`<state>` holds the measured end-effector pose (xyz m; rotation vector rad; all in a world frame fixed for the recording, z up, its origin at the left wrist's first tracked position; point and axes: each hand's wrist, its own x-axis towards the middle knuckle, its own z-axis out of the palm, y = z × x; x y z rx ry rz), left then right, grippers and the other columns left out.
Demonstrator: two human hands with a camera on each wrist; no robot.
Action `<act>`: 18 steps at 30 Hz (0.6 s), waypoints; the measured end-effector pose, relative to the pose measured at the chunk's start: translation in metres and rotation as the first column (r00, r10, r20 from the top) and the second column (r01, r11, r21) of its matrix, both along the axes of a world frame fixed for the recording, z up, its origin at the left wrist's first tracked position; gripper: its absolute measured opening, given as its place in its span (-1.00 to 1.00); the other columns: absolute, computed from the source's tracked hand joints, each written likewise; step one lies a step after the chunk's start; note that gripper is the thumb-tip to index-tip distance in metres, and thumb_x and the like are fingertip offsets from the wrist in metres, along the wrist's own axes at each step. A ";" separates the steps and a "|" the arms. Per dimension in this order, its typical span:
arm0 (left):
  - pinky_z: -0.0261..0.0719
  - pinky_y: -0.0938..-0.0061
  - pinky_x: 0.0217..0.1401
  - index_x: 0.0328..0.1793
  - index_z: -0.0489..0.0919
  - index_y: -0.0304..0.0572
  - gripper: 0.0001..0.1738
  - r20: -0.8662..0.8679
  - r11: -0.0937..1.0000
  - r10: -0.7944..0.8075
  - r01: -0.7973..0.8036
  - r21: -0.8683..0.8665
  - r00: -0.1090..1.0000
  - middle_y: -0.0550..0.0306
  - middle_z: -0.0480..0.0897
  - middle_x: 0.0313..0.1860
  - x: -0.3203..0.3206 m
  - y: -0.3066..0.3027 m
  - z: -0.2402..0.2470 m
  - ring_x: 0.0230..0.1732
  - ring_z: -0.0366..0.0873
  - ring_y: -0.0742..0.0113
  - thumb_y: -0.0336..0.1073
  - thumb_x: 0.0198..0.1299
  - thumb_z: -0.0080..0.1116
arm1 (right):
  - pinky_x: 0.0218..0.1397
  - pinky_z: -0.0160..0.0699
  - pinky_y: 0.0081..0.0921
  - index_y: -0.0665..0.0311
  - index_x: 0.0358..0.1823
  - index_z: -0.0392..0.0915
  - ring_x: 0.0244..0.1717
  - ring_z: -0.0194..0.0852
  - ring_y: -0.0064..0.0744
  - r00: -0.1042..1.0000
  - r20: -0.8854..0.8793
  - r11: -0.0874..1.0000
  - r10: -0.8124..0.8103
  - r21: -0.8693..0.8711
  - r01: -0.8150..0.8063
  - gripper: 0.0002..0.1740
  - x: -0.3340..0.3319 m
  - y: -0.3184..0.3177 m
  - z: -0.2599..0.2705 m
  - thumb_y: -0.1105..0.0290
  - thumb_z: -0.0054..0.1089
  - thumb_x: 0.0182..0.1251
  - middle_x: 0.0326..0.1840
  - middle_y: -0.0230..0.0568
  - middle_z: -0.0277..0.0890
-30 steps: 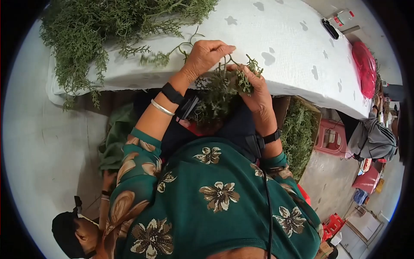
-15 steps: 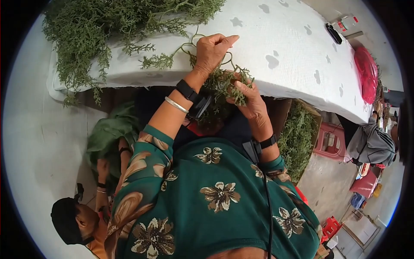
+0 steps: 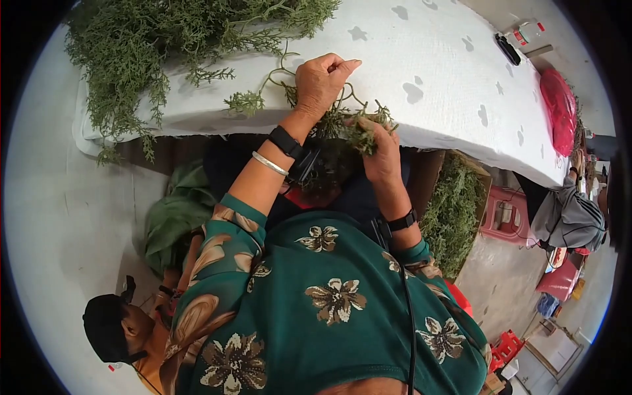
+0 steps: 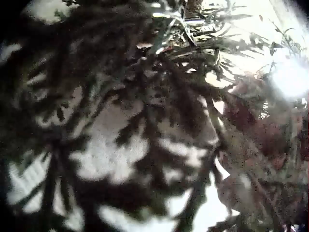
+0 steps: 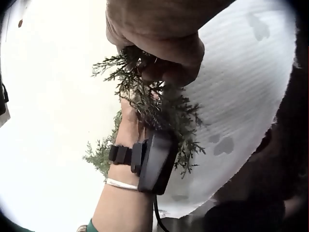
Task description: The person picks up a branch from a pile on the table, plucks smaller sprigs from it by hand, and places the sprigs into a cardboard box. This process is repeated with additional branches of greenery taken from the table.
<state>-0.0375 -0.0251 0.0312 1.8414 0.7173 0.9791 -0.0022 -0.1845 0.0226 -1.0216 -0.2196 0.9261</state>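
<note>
Cardboard box holds green foliage; left fingers grip a stem, right fingers a sprig

No word, number or brand can be read in any view. The clear bottle at the far right wears a small red label, its print too tiny to make out. The grey shapes on the white cloth are pattern, not lettering, and the grey jacket at the right shows dark stripes
</note>
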 end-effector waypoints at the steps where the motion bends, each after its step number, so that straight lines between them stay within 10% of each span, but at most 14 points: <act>1: 0.25 0.59 -0.61 -0.58 0.57 -0.28 -0.62 -0.008 1.000 0.002 -0.002 0.005 1.000 0.35 0.39 -0.78 0.000 0.001 0.000 -0.67 0.22 0.61 -0.11 0.05 0.35 | -0.32 0.48 -0.60 0.33 -0.17 0.55 -0.32 0.51 -0.55 0.998 -0.014 0.998 0.055 0.008 -0.055 -0.81 0.004 -0.002 0.001 0.39 0.14 0.26 -0.30 -0.28 0.58; 12: 0.24 0.58 -0.62 -0.60 0.54 -0.30 -0.61 -0.068 0.991 0.029 -0.020 0.133 0.997 0.33 0.37 -0.79 0.003 0.001 -0.007 -0.68 0.20 0.61 -0.12 0.05 0.36 | -0.40 0.41 -0.60 0.31 -0.33 0.53 -0.43 0.45 -0.53 0.977 -0.180 0.993 0.117 0.006 -0.118 -0.87 -0.006 0.001 0.015 0.39 0.17 0.20 -0.41 -0.32 0.54; 18: 0.22 0.60 -0.64 -0.59 0.53 -0.32 -0.65 0.008 0.996 -0.010 0.009 0.093 1.000 0.29 0.36 -0.80 0.003 0.002 -0.008 -0.69 0.18 0.59 -0.21 0.04 0.37 | -0.42 0.40 -0.60 0.33 -0.45 0.53 -0.54 0.43 -0.56 0.905 0.376 0.968 0.198 -0.223 -0.119 -0.85 -0.009 -0.019 0.043 0.38 0.18 0.18 -0.55 -0.34 0.50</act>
